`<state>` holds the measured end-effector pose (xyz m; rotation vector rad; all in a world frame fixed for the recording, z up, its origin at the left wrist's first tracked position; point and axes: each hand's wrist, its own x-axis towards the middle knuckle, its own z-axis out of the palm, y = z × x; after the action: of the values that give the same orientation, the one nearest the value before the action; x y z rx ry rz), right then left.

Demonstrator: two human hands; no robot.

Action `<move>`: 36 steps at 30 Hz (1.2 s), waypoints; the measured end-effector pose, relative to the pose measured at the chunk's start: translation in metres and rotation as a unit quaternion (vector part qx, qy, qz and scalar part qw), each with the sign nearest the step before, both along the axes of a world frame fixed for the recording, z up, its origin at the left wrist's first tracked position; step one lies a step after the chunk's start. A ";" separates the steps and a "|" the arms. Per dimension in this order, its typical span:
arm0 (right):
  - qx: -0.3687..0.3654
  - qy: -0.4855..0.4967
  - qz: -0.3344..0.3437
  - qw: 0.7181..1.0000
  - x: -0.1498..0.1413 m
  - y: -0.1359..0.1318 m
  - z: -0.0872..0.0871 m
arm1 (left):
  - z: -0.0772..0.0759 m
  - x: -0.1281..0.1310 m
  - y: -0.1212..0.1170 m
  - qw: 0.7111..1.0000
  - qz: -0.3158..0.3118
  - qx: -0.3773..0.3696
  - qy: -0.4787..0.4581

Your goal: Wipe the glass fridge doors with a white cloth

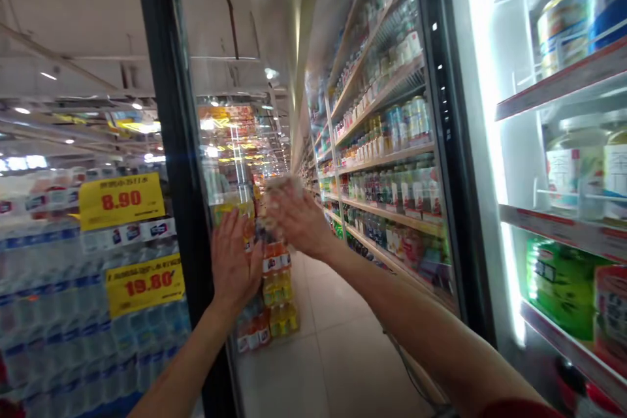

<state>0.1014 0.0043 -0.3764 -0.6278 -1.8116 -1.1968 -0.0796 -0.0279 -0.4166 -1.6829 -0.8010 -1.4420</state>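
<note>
A glass door [313, 313] with a dark frame stands open in front of me. My left hand [235, 261] lies with its fingers stretched out against the glass beside the door's left frame edge, holding nothing. Farther up and to the right, my right hand [301, 219] presses a pale cloth [279, 188] onto the pane. Motion smears this hand and the cloth, so the finger detail is unclear. Bottles on shelves show in the pane, along with the floor.
To the right is a lit cooler with shelves [563, 81] of cans, bottles and a green pack [561, 284]. At left, bottled water packs [63, 313] are stacked under yellow price signs [122, 201]. Packs of orange and yellow drinks [279, 287] appear through the glass.
</note>
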 end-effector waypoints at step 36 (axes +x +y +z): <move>0.024 0.145 -0.051 0.988 0.103 0.003 -0.066 | -0.001 0.037 0.011 0.994 0.088 -0.004 0.059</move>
<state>0.2049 0.0071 -0.4421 -0.8303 -1.5182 -1.1474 -0.0426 -0.0168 -0.4181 -1.6430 -0.8660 -1.2101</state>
